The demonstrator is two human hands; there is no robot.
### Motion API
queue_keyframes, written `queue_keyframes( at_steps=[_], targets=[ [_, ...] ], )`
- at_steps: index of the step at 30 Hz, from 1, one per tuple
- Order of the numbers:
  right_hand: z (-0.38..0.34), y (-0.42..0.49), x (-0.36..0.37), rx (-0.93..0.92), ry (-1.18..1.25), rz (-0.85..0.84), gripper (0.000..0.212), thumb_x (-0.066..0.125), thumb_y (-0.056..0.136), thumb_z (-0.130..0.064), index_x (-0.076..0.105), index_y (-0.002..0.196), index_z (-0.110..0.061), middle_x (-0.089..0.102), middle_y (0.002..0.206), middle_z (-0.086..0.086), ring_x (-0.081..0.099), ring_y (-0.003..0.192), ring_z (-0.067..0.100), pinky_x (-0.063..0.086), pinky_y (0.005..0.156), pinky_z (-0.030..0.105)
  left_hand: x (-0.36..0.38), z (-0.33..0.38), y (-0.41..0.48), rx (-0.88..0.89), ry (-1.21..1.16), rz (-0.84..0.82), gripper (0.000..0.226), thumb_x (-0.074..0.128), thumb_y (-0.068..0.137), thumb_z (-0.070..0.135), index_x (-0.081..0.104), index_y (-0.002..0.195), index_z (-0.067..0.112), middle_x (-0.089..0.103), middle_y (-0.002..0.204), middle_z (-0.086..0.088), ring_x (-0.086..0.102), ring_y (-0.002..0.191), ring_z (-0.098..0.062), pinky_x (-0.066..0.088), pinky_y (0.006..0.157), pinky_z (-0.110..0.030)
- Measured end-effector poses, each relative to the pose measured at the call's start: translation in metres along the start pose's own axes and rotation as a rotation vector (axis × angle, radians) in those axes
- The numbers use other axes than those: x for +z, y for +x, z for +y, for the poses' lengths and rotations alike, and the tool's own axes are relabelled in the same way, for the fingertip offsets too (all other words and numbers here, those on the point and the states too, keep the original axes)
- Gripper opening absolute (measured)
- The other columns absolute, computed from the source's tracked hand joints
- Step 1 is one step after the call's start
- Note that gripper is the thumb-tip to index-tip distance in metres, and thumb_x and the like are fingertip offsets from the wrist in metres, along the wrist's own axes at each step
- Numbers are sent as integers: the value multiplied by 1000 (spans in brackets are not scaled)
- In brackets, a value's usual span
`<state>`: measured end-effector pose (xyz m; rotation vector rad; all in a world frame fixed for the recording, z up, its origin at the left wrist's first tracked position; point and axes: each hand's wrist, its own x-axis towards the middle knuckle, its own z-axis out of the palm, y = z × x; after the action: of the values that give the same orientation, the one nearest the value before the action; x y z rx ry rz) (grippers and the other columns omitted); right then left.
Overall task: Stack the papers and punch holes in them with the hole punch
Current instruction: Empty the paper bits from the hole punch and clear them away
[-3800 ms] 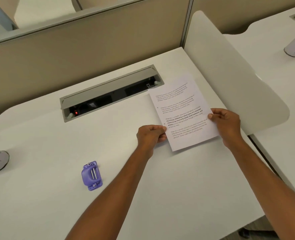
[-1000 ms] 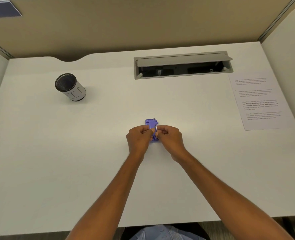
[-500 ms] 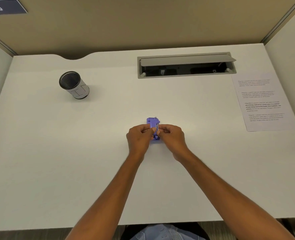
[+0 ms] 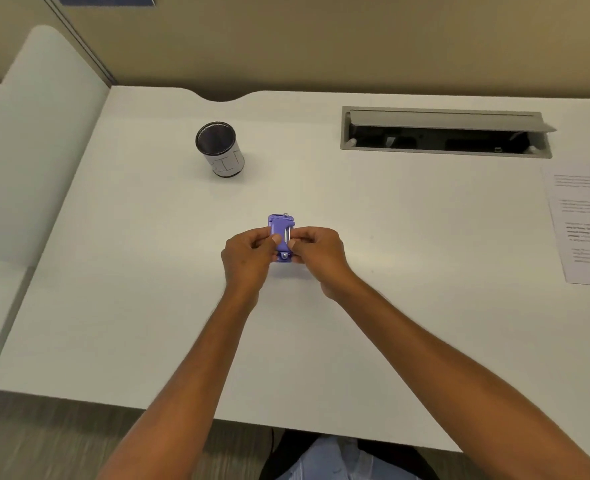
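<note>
White laminate forms the desk point(image 4: 321, 341), bounded at the back by a tan partition point(image 4: 321, 39). At far left, a white divider point(image 4: 44, 133) stands along the desk edge. Right of it, a cup point(image 4: 220, 148) with a dark rim and grey-white wall stands upright on the desk, well apart from the hands.

At desk centre, the left hand point(image 4: 248, 254) and right hand point(image 4: 316, 252) meet around the purple punch point(image 4: 281, 225). The left thumb and fingers pinch its left side; the right thumb and fingers pinch its right side. Both hands are clamped on the punch, with its far end and a small part of its near end showing between them. Whether the punch rests on the desk or is lifted just above it cannot be told.

Further right, a grey cable tray point(image 4: 445, 131) is set into the desk near the back, its lid tilted open. At the right edge, the papers point(image 4: 584, 230) lie flat on the desk, partly cut off by the frame, well apart from the punch and both hands
</note>
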<state>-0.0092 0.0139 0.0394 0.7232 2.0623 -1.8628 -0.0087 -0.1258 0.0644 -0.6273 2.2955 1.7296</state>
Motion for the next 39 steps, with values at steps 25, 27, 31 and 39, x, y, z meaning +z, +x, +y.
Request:
queue_keyframes(
  at_steps=[25,27,31,39],
  targets=[
    [-2,32,158,124,-115,-21,19,58,89,2,67,99,16,57,82,13,48,77,25,43,70,38,-120,-56,89,-45,-15,-18,22,71,101,10,85,100,27,85,107,-10,80,92,-27,65,104,-51],
    [-1,33,158,113,-118,-20,20,57,90,2,66,98,16,55,81,13,46,77,24,41,70,38,-121,-58,91,-53,-43,-5,17,72,101,10,86,109,18,85,111,-12,81,103,-36,63,106,-53],
    [-1,32,154,77,-117,-8,18,58,91,0,71,95,11,60,81,24,47,75,25,41,69,38,-120,-62,91,-94,-89,44,22,81,98,16,85,119,10,85,113,-9,82,104,-30,63,106,-50],
    [-2,24,108,26,-32,-7,22,72,97,-10,81,117,-13,82,110,7,79,103,29,65,96,40,-94,-49,64,38,-106,315,7,82,93,32,83,99,36,83,95,18,77,91,-6,66,95,-37]
  ],
)
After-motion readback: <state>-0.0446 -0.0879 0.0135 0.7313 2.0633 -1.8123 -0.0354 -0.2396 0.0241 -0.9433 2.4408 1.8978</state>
